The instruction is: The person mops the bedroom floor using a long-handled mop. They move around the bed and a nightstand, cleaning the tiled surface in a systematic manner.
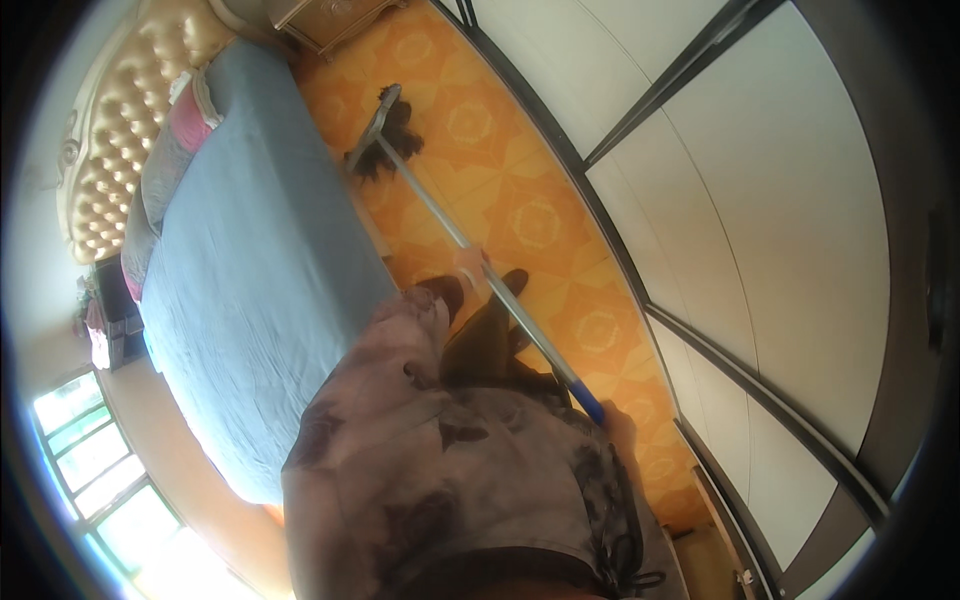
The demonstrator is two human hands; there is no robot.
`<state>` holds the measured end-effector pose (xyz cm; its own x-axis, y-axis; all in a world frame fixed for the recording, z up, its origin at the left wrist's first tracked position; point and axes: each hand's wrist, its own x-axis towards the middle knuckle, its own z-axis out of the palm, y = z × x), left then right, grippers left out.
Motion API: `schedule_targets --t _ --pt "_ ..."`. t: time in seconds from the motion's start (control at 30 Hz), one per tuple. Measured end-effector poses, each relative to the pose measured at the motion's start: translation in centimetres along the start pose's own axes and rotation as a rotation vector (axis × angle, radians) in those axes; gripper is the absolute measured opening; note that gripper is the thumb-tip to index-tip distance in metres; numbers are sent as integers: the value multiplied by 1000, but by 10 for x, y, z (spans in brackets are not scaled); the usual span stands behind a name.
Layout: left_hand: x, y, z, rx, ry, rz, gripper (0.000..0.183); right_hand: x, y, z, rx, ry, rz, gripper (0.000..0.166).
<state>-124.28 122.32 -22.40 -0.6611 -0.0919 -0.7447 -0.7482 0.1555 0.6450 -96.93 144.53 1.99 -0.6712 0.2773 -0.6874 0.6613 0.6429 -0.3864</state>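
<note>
A long metal-handled mop [441,215] slants across the view, its frame and dark, shaggy head on the orange patterned floor tiles [534,217] beside the bed. My left hand [471,264] is closed around the middle of the pole. At the pole's blue grip end, close to my body, my right hand [616,424] is wrapped on the handle; its fingers are partly hidden. Below the pole my shoes and dark trousers show on the tiles.
A bed with a blue sheet [255,225] and a tufted headboard [120,150] runs along the left. Sliding wardrobe doors [720,217] line the right. A wooden nightstand [334,22] stands at the top, and a wooden piece [716,517] lies near the lower right.
</note>
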Motion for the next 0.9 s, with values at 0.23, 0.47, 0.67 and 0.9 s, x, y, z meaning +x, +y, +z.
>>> schedule_targets --t 0.23,0.47,0.67,0.9 --pt "16 16 8 393 -177 -150 24 24 -39 -9 279 -87 -152 49" --pt "-31 -97 108 1985 -622 512 15 -68 45 -30 317 -36 12 50" --pt "-168 -134 158 1849 -633 736 9 -186 142 -3 535 -5 162 50" --pt "-307 -195 204 1595 -948 777 12 -318 180 -21 643 -16 407 50"
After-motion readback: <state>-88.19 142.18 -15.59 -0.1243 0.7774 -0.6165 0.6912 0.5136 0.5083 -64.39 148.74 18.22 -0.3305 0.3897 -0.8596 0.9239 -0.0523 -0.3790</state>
